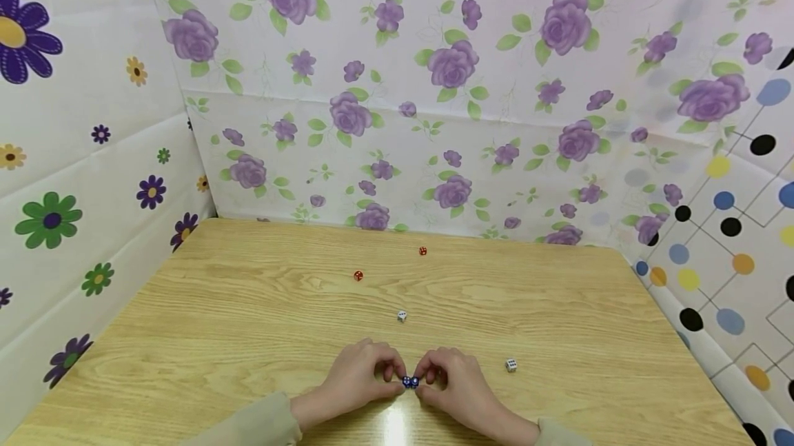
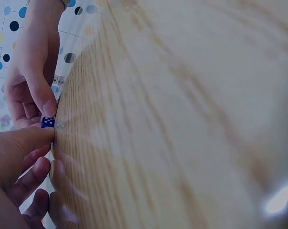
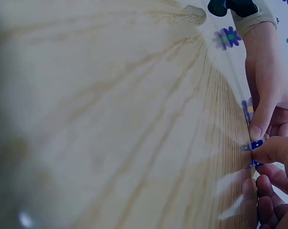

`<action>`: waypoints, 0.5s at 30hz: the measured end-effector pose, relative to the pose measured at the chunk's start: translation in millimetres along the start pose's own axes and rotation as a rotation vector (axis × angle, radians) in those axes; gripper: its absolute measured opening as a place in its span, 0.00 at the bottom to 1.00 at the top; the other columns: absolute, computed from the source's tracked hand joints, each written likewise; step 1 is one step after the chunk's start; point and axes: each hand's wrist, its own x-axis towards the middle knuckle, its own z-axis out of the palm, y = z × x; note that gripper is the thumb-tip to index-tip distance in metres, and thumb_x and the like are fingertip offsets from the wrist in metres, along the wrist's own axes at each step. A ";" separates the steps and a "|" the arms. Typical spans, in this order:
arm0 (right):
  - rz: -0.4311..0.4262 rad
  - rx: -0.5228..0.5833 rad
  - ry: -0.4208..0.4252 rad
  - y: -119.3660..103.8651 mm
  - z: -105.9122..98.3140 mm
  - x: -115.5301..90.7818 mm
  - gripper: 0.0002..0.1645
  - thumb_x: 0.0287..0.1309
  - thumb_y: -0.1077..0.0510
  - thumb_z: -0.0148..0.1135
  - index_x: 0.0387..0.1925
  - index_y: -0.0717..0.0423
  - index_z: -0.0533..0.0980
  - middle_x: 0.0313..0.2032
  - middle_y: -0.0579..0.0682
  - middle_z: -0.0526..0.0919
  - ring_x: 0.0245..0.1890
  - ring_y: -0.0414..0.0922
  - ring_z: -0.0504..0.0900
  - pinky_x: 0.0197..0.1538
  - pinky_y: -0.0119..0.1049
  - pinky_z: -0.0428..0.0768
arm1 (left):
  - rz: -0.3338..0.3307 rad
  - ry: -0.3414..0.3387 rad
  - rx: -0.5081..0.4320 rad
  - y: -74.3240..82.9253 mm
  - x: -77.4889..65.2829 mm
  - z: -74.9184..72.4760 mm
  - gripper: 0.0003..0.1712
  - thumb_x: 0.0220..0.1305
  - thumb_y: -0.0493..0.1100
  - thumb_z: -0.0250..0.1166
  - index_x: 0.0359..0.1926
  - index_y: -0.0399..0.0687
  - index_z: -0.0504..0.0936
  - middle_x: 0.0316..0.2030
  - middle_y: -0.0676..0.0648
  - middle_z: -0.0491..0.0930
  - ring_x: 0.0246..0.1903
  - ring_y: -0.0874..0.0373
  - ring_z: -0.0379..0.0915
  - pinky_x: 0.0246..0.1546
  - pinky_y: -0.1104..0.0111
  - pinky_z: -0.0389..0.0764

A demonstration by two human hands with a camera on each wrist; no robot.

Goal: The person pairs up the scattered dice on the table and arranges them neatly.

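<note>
Two blue dice with white pips sit side by side on the wooden table at its near middle. My left hand (image 1: pixel 362 372) pinches the left blue die (image 1: pixel 406 382) between thumb and index finger. From the other side my right hand (image 1: pixel 457 385) pinches the right blue die (image 1: pixel 415 382) the same way. Both hands' fingertips almost meet around the pair. In the left wrist view a blue die (image 2: pixel 48 122) shows several pips between the two thumbs. The right wrist view shows blue die faces (image 3: pixel 257 144) partly hidden behind a thumb.
A white die (image 1: pixel 402 316) lies just beyond the hands, and another white die (image 1: pixel 511 365) is right of the right hand. Farther back are two red dice, one at left (image 1: pixel 358 276) and one near the back edge (image 1: pixel 422 251). Patterned cloth walls surround the wooden table (image 1: pixel 248 322).
</note>
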 end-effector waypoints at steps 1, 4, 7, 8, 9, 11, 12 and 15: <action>0.000 0.000 0.000 0.1 0.0 0.1 0.09 0.50 0.56 0.73 0.30 0.38 0.80 0.26 0.36 0.77 0.27 0.31 0.68 0.32 0.25 0.68 | 0.000 0.000 -0.001 0.0 0.1 0.0 0.09 0.50 0.50 0.77 0.29 0.65 0.84 0.21 0.64 0.75 0.25 0.72 0.60 0.30 0.78 0.61; 0.001 0.001 -0.001 0.5 0.1 0.4 0.09 0.50 0.56 0.73 0.30 0.38 0.80 0.26 0.36 0.77 0.27 0.31 0.68 0.31 0.25 0.68 | -0.003 -0.003 -0.006 1.0 0.1 -0.7 0.08 0.50 0.50 0.77 0.29 0.64 0.84 0.21 0.63 0.76 0.25 0.73 0.59 0.30 0.78 0.61; 0.002 0.004 -0.003 0.8 0.2 0.5 0.09 0.50 0.56 0.72 0.30 0.38 0.80 0.26 0.37 0.77 0.26 0.31 0.68 0.31 0.25 0.68 | -0.007 -0.003 -0.004 2.5 0.0 -1.3 0.08 0.50 0.50 0.77 0.29 0.64 0.84 0.21 0.63 0.76 0.25 0.73 0.59 0.30 0.78 0.60; 0.002 0.004 -0.003 0.9 0.2 0.5 0.09 0.50 0.56 0.72 0.30 0.38 0.80 0.26 0.37 0.77 0.26 0.31 0.68 0.31 0.25 0.68 | -0.009 -0.001 -0.002 3.0 -0.1 -1.5 0.08 0.50 0.50 0.77 0.29 0.64 0.84 0.21 0.63 0.76 0.25 0.73 0.59 0.30 0.78 0.60; 0.002 0.005 -0.003 0.9 0.2 0.5 0.09 0.50 0.56 0.72 0.30 0.39 0.80 0.26 0.37 0.77 0.26 0.31 0.68 0.31 0.25 0.68 | -0.010 0.000 0.001 3.5 -0.1 -1.6 0.09 0.50 0.50 0.77 0.29 0.64 0.84 0.21 0.63 0.75 0.25 0.73 0.59 0.29 0.78 0.60; 0.002 0.006 -0.004 1.0 0.2 0.4 0.09 0.50 0.56 0.72 0.30 0.39 0.80 0.26 0.37 0.77 0.26 0.31 0.68 0.31 0.25 0.68 | -0.010 0.005 0.008 4.0 -0.3 -1.5 0.09 0.50 0.50 0.77 0.29 0.64 0.84 0.21 0.63 0.75 0.25 0.73 0.59 0.29 0.78 0.60; 0.001 0.007 -0.005 1.0 0.2 0.4 0.09 0.50 0.56 0.72 0.30 0.39 0.80 0.26 0.37 0.77 0.26 0.31 0.68 0.31 0.25 0.69 | -0.010 0.007 0.010 4.1 -0.3 -1.3 0.09 0.50 0.50 0.77 0.29 0.64 0.84 0.21 0.63 0.75 0.24 0.73 0.59 0.29 0.78 0.60; 0.000 0.009 -0.007 0.9 0.2 0.3 0.09 0.50 0.56 0.72 0.30 0.39 0.80 0.26 0.37 0.77 0.26 0.31 0.68 0.31 0.25 0.69 | -0.007 0.012 0.017 3.9 -0.4 -0.7 0.09 0.50 0.50 0.78 0.29 0.64 0.84 0.20 0.63 0.75 0.24 0.72 0.58 0.29 0.78 0.59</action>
